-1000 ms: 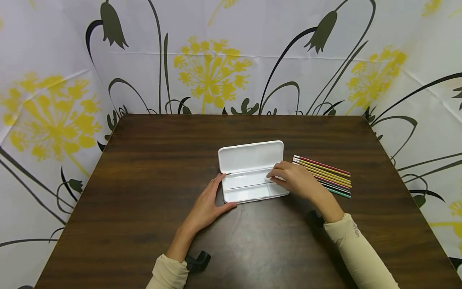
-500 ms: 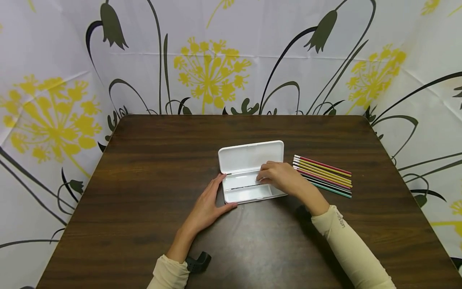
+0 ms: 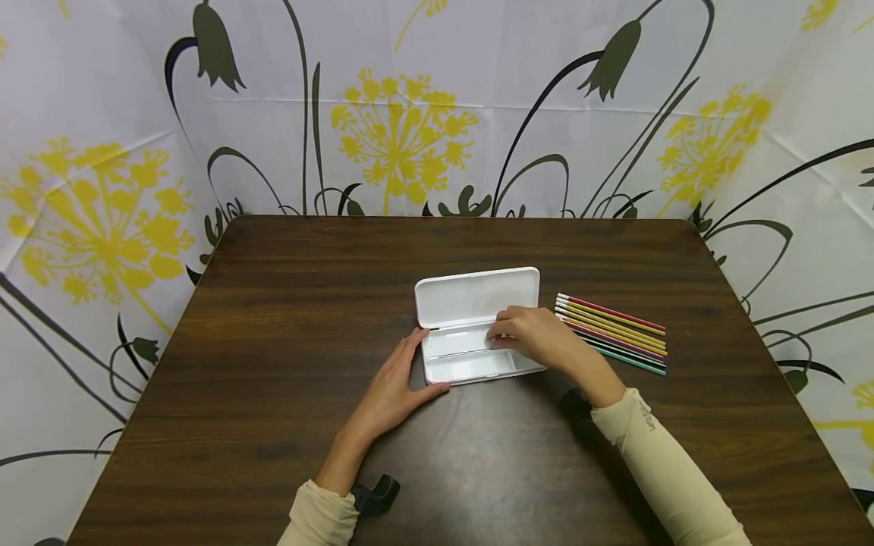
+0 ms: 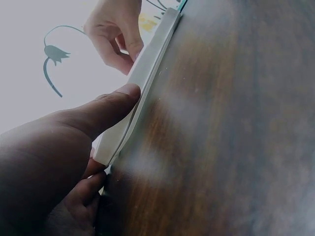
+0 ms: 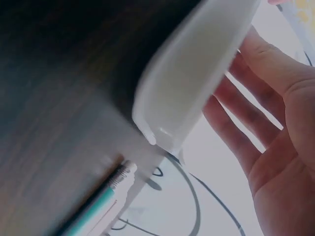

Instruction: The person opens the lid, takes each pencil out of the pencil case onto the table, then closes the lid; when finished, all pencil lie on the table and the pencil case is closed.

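A white pencil case [image 3: 478, 299] lies with its lid up on the table, its tray parted by a thin ridge. My left hand [image 3: 385, 390] grips the case's left end, thumb at the front edge and fingers at the back corner; the left wrist view shows that thumb [image 4: 115, 103] pressed on the front wall. Inside the tray's right half are the bent fingers of my right hand [image 3: 532, 334]. Their tips are hidden behind the case wall [image 5: 182, 73] in the right wrist view, so whether they pinch anything does not show.
Several pencils [image 3: 614, 326], red, yellow, black and green, lie side by side to the right of the case, under my right wrist. One green pencil [image 5: 101, 211] shows close by in the right wrist view. A flowered cloth [image 3: 403, 136] hangs behind the table [image 3: 307, 303].
My right hand has moved left, further into the tray, then stayed nearly still over the last half second. The left hand keeps its hold on the case.
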`<action>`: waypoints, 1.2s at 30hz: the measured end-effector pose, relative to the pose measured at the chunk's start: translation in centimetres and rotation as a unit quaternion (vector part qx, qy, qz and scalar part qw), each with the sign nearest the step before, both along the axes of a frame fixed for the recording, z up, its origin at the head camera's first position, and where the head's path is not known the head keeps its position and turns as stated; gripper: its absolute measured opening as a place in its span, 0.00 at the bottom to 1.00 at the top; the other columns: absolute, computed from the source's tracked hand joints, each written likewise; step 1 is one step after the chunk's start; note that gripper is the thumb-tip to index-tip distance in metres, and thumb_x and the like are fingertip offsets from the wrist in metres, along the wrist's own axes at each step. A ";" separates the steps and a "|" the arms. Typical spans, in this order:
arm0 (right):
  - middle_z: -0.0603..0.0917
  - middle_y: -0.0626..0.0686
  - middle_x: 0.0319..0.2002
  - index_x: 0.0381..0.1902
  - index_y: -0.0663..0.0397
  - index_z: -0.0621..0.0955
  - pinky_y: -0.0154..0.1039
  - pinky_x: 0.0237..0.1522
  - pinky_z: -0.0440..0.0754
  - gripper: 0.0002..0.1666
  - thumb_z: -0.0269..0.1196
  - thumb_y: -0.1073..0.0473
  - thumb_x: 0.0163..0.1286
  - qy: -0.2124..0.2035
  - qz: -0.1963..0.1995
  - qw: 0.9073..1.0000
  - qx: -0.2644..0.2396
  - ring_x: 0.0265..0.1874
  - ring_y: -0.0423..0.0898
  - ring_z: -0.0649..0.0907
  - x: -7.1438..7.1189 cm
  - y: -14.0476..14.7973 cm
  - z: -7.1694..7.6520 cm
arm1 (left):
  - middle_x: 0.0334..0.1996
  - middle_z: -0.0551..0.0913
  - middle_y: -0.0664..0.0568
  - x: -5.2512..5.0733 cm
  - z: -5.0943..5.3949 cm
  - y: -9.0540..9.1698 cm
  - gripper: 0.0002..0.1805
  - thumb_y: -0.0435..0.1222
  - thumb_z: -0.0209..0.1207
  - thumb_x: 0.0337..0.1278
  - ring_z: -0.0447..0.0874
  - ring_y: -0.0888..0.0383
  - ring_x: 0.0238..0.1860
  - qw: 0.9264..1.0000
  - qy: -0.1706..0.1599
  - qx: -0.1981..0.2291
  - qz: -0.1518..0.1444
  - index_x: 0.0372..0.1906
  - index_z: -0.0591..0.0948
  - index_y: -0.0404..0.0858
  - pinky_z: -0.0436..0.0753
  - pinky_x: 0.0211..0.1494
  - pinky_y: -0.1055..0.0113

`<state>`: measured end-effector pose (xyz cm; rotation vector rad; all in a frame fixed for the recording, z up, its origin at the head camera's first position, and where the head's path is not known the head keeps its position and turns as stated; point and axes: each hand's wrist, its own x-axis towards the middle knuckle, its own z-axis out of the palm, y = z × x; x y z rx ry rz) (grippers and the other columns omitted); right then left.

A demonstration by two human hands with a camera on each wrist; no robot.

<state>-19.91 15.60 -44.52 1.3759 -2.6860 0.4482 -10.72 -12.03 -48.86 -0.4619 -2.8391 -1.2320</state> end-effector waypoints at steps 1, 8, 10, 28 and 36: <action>0.83 0.42 0.32 0.36 0.44 0.88 0.37 0.32 0.80 0.05 0.72 0.60 0.61 0.002 -0.002 1.000 0.003 0.32 0.38 0.80 0.0 0.0 0.0 | 0.74 0.59 0.45 0.0 0.0 0.0 0.51 0.55 0.70 0.50 0.57 0.41 0.72 1.000 0.000 0.000 -0.001 0.76 0.58 0.45 0.62 0.67 0.44; 0.83 0.42 0.33 0.39 0.43 0.88 0.38 0.30 0.79 0.06 0.71 0.59 0.63 0.014 -0.012 1.000 0.010 0.32 0.39 0.80 0.3 -0.1 -0.1 | 0.74 0.59 0.44 0.1 -0.1 0.0 0.51 0.55 0.70 0.51 0.56 0.42 0.72 1.000 0.003 -0.001 -0.003 0.76 0.58 0.45 0.62 0.68 0.45; 0.83 0.42 0.33 0.39 0.43 0.88 0.38 0.31 0.79 0.07 0.71 0.59 0.62 0.008 -0.011 1.000 0.011 0.33 0.39 0.80 0.3 -0.1 -0.1 | 0.74 0.59 0.44 0.1 -0.1 -0.1 0.51 0.55 0.70 0.50 0.57 0.42 0.72 1.000 0.006 0.000 -0.002 0.76 0.58 0.45 0.62 0.68 0.45; 0.82 0.44 0.33 0.38 0.46 0.89 0.35 0.26 0.77 0.08 0.73 0.61 0.60 0.049 -0.006 0.999 0.002 0.30 0.39 0.78 0.3 -0.2 1.4 | 0.73 0.60 0.43 0.2 0.0 -0.2 0.51 0.54 0.70 0.50 0.58 0.44 0.72 1.000 0.012 0.001 0.001 0.76 0.59 0.43 0.64 0.67 0.44; 0.82 0.45 0.34 0.36 0.48 0.88 0.42 0.28 0.78 0.11 0.75 0.64 0.54 0.060 -0.073 0.995 -0.040 0.31 0.43 0.81 2.2 6.2 1.7 | 0.74 0.59 0.43 0.2 0.1 -0.1 0.51 0.56 0.69 0.51 0.56 0.48 0.73 1.000 0.016 -0.003 -0.007 0.76 0.58 0.44 0.65 0.66 0.44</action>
